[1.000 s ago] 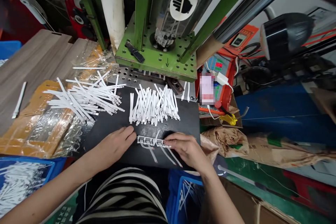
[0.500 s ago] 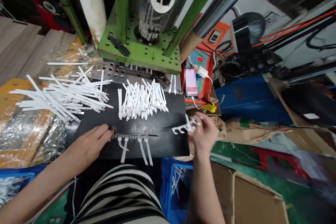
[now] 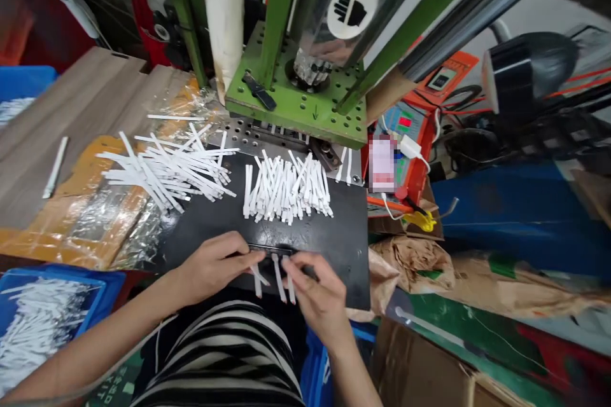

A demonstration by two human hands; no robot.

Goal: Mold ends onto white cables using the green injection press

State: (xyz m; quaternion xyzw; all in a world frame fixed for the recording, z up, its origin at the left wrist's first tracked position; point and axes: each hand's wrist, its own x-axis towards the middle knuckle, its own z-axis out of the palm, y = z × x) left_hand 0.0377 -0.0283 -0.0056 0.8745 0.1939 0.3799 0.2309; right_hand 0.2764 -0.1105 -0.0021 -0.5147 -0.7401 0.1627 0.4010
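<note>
A narrow dark metal bar (image 3: 270, 248) lies near the front of the black work surface. Several short flat white cables (image 3: 279, 276) hang from its front edge towards me. My left hand (image 3: 219, 265) is closed at the bar's left end, its fingertips by the leftmost cables. At the right end my right hand (image 3: 319, 289) pinches the top of a white cable, thumb and fingers together; its fingers partly hide the bar. Behind the bar lies a heap of white cables (image 3: 286, 191), and a looser pile of white cables (image 3: 172, 168) is to the left.
A green press (image 3: 296, 108) stands behind the cables, with a perforated metal plate under it. To its right is an orange control box (image 3: 420, 172). A blue bin (image 3: 102, 299) of white pieces is at lower left, a cardboard box (image 3: 420, 369) at lower right.
My right hand has come in from the right to the bar; the white comb-shaped piece it held is gone from it. My left hand stays at the bar's left end. The view has shifted left.
</note>
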